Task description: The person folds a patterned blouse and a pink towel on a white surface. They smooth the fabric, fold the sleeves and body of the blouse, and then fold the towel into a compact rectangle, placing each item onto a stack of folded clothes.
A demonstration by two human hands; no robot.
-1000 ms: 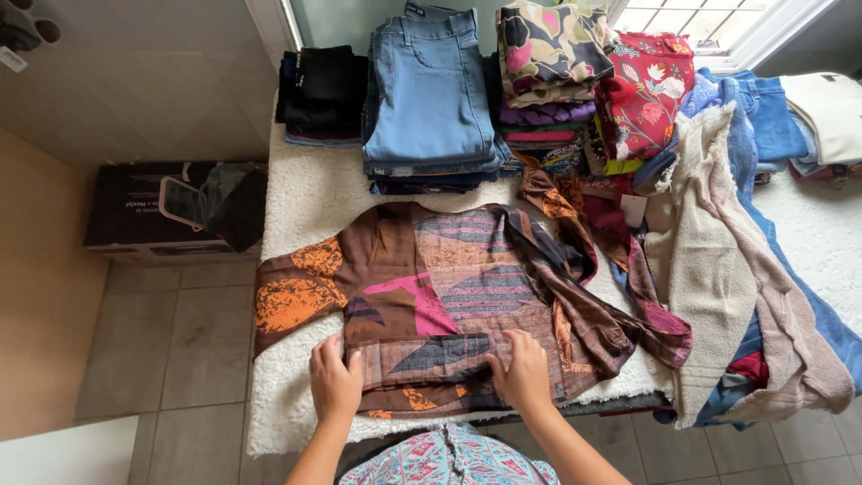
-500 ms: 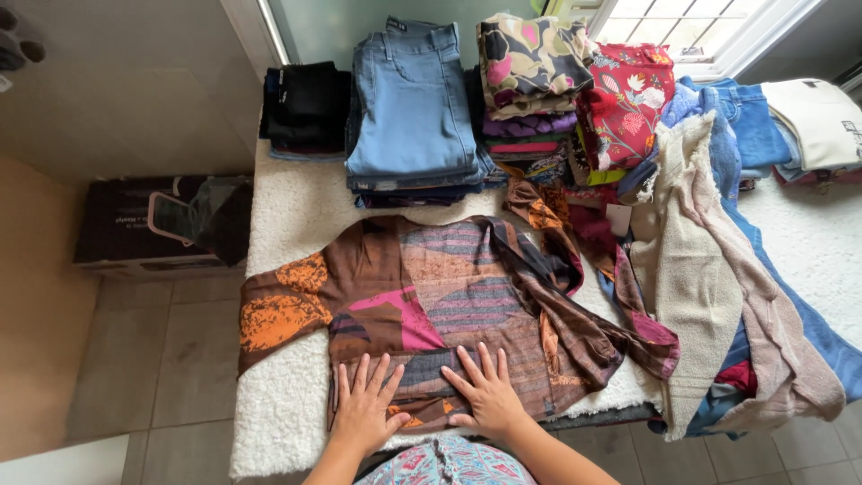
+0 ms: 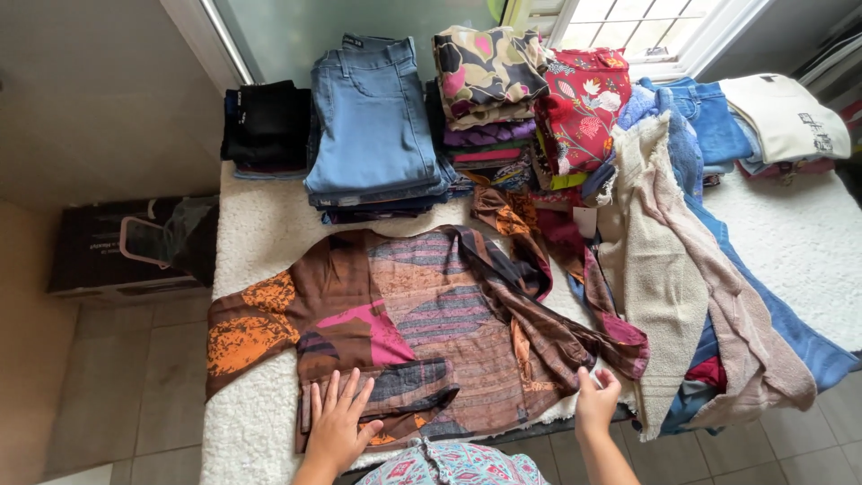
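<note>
Left hand (image 3: 339,420) flat, fingers spread, pressing the brown patterned shirt (image 3: 422,332) near the bed's (image 3: 260,242) front edge. Right hand (image 3: 596,401) pinching the shirt's right sleeve cuff. Folded jeans stack (image 3: 373,135) and folded tops stack (image 3: 489,90) along the far edge; loose beige garment (image 3: 664,269) right.

Dark flat box (image 3: 108,251) on floor, left

free: bare white fleece cover (image 3: 260,224) left of centre and at far right | blocked top: black stack (image 3: 267,126), folded jeans (image 3: 373,117), patterned stacks (image 3: 489,85) edge to edge | blocked right of centre: beige and blue heap (image 3: 682,269) | centre: spread brown blouse (image 3: 422,323) | lower left: cardboard box (image 3: 126,247) on the floor
</note>
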